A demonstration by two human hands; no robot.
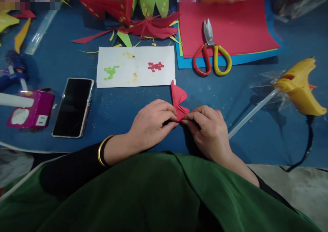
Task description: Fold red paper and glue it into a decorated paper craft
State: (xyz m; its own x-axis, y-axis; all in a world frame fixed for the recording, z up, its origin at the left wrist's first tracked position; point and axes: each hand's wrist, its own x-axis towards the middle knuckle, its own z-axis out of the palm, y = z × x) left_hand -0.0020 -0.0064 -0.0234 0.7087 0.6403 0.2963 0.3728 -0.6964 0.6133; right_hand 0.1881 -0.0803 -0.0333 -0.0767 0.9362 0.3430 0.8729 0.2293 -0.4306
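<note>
Between my two hands is a folded piece of red paper [178, 97], its upper part jutting away from me with cut, pointed edges. My left hand [155, 122] pinches its lower left side between thumb and fingers. On the lower right, my right hand [208, 129] has its fingertips closed on the same paper's edge. The paper's lowest part is partly hidden by my fingertips. Just beyond it lies a white card [135, 78] with small green, yellow and red paper bits on it.
Scissors [209, 42] rest on stacked coloured sheets [243, 23]. At right is a yellow glue gun [297, 85] with its stick and cord. A phone [74, 107], a purple power block [32, 108] and a blue glue gun [16, 67] are left. Paper crafts [110, 2] and scraps [151, 28] lie behind.
</note>
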